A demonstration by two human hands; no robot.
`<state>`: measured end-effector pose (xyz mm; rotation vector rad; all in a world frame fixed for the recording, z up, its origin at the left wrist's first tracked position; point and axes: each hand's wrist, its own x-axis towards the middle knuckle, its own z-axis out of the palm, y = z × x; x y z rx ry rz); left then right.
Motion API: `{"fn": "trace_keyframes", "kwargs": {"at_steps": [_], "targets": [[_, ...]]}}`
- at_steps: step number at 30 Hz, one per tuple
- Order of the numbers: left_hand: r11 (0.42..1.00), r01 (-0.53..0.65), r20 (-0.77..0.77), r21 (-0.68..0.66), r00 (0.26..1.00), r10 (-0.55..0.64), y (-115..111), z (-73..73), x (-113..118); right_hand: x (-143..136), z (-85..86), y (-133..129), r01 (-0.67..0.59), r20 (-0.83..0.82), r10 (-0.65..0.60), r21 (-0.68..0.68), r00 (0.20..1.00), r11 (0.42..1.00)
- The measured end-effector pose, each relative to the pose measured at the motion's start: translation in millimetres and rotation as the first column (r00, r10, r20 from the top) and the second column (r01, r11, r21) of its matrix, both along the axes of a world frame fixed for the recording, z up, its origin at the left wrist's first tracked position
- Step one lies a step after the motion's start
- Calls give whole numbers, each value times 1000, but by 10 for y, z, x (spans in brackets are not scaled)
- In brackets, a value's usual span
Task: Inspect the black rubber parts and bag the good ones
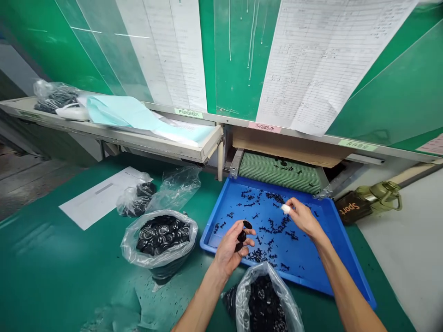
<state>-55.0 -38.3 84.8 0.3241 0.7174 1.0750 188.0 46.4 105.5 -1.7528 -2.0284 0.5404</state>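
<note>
Several round black parts (241,236) lie in my left hand (230,246), its fingers curled around them, over the near left edge of the blue tray (311,263). My right hand (302,216) is closed over the tray's middle, with something white (285,209) at its fingertips; whether this is a finger cover or a held piece I cannot tell. Small black scraps (275,227) are scattered on the tray. To the left stands an open plastic bag of round black parts (164,235). Another open bag of black pieces (266,299) is in front of the tray.
A conveyor belt (280,170) meets the tray's back edge. At the right lies a green bottle (375,198). White paper (100,196) and a small tied bag (136,198) rest at the left, below a raised shelf (166,146).
</note>
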Motion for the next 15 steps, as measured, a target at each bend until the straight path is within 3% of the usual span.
{"fn": "trace_keyframes", "kwargs": {"at_steps": [6,10,11,13,15], "targets": [[995,7,119,-96,993,4,-327,84,70,274,-367,-836,88,-138,-102,-104,985,991],[994,-1,147,-110,989,17,-551,84,-44,436,-565,-1169,93,-29,-91,81,995,992],[997,-12,104,-78,994,20,-604,96,-112,454,-592,-1227,95,15,-98,141,995,985],[997,-64,-146,50,987,71,-703,148,-291,458,-607,-1326,104,58,-119,219,991,970],[974,-102,-434,201,882,182,-782,240,-509,429,-567,-1418,120,49,-135,239,990,964]]}}
